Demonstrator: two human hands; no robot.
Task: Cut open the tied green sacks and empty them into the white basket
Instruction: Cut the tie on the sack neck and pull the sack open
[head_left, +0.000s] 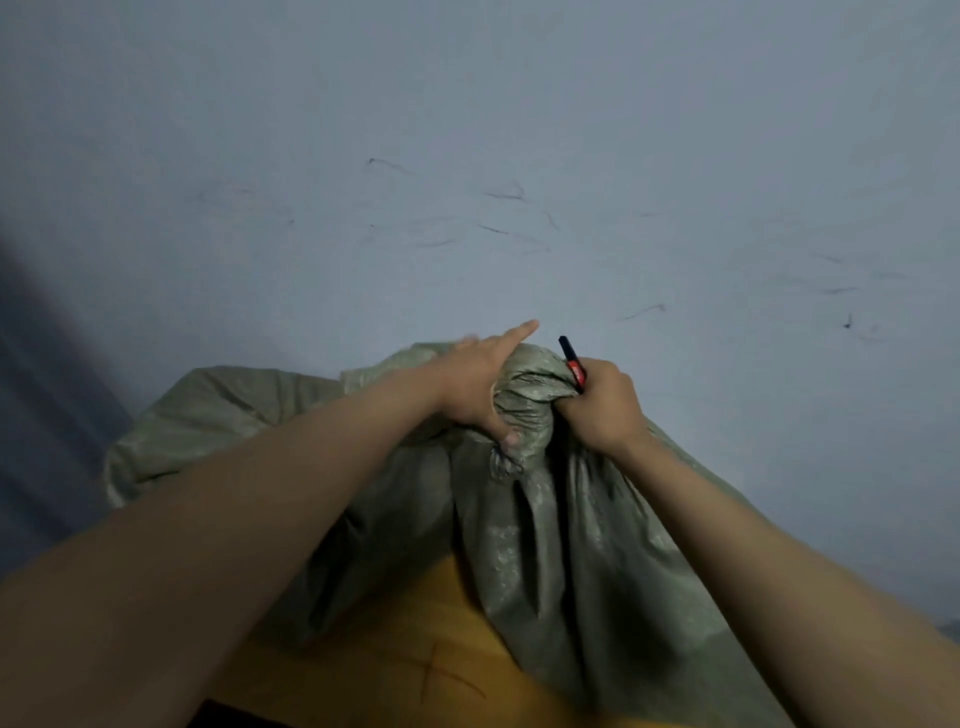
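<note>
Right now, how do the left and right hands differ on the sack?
The left hand holds the sack's bunched top with thumb wrapped under and index finger pointing out straight; the right hand is a closed fist. The right hand grips a red-and-black cutter; the left hand holds no tool. Both touch the tied neck of the green sack.

Readable text: none.
Cutter (573, 367) in the right hand (602, 405): red patch with pale marks, too blurred to read.
Green sack (524, 384): no legible print.
</note>
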